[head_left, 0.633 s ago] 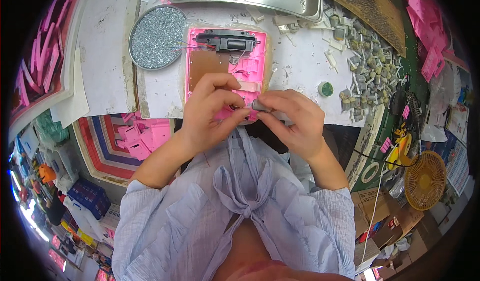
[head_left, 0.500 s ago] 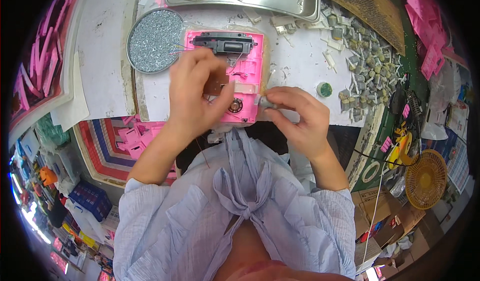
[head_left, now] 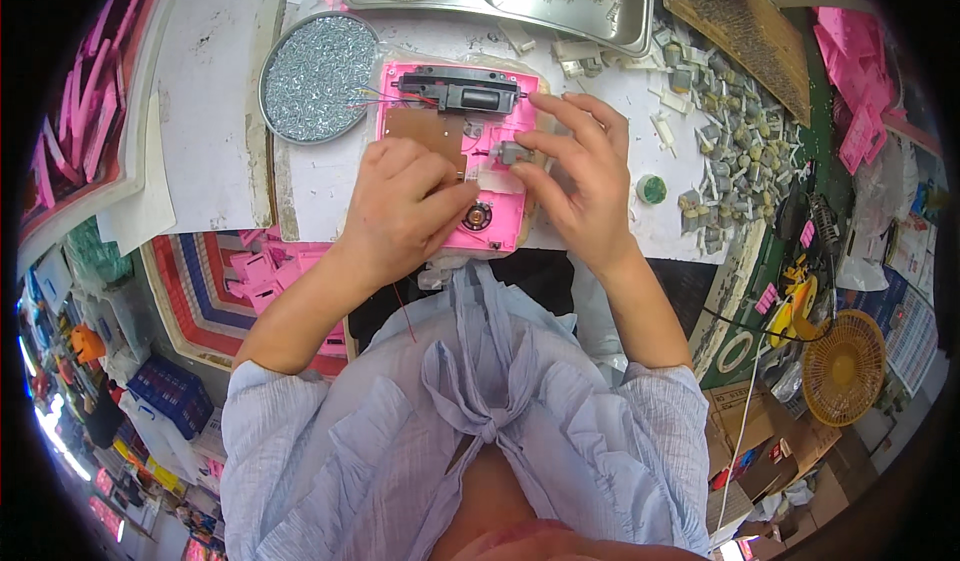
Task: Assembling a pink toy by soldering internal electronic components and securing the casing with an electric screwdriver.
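A pink plastic casing (head_left: 512,223) lies open in front of me on the white tabletop. Across its far end sits a long black module (head_left: 455,93) with thin wires. A brown circuit board (head_left: 428,129) lies over the casing's left half. My left hand (head_left: 402,199) is closed at the board's near edge, its curled fingers hiding that part. Between the thumb and fingertips of my right hand (head_left: 585,183) is a small grey motor (head_left: 512,153), held over the casing's right half. Nearer to me, a round black part with a metallic centre (head_left: 477,217) sits in the casing.
A round tray of small screws (head_left: 318,79) stands to the left. Beyond the casing is a divided steel tray (head_left: 560,6) with small metal parts. Several motors (head_left: 715,161) are heaped at the right, near a green round piece (head_left: 651,189). Pink parts fill a crate (head_left: 200,291) at lower left.
My right hand has carried the motor up and left, from beside the casing to over it. The circuit board, tilted under my left hand before, now lies flatter, and that hand has moved lower.
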Demonstrator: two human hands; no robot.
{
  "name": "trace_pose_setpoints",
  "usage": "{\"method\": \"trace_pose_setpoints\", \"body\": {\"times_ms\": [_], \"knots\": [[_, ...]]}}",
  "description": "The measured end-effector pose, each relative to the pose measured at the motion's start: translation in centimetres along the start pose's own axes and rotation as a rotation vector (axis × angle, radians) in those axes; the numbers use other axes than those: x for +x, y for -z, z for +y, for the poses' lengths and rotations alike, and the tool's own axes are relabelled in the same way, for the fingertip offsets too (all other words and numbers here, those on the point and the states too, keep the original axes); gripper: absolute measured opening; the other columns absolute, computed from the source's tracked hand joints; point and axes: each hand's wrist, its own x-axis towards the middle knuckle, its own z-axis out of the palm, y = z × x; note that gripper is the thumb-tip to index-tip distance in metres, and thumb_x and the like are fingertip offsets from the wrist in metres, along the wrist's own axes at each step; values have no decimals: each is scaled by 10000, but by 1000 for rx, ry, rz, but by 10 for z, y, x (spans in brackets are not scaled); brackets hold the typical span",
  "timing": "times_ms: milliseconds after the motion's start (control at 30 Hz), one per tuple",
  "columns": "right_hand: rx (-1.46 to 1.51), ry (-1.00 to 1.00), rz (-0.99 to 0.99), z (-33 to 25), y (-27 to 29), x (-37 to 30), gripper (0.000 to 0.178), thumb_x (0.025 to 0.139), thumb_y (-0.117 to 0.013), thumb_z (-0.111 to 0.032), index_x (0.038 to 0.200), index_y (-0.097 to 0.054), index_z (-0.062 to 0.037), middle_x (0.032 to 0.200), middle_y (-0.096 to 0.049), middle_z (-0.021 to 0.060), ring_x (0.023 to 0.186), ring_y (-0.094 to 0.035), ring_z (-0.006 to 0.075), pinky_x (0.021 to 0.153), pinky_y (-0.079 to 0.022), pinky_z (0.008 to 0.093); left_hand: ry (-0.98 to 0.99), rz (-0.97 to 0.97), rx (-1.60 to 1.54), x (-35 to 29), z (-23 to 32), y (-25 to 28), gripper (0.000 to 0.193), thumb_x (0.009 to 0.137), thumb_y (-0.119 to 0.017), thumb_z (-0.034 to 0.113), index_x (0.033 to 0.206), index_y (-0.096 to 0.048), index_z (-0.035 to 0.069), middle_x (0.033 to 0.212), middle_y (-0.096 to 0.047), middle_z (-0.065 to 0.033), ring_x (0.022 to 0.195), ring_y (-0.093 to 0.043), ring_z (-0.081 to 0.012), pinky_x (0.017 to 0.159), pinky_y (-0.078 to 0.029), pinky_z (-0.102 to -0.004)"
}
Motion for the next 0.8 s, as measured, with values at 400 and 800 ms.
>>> {"method": "trace_pose_setpoints", "body": {"times_ms": [400,800], "knots": [[-117,-80,-71,-3,-5,9,235,764,-835,-161,977,-764,-93,1364,-626,112,1287,-434,396,1067,-368,466,153,137,-33,9,-28,27,235,834,-748,149,1055,-695,89,1040,-657,-46,992,-619,-268,937,-422,-441],[-205,-10,-87,-9,4,21,257,738,-848,-155,980,-773,-107,1339,-630,108,1282,-446,401,1027,-420,475,197,228,192,-12,-30,12,190,782,-781,122,941,-677,132,858,-631,-4,859,-606,-199,890,-325,-425]]}}
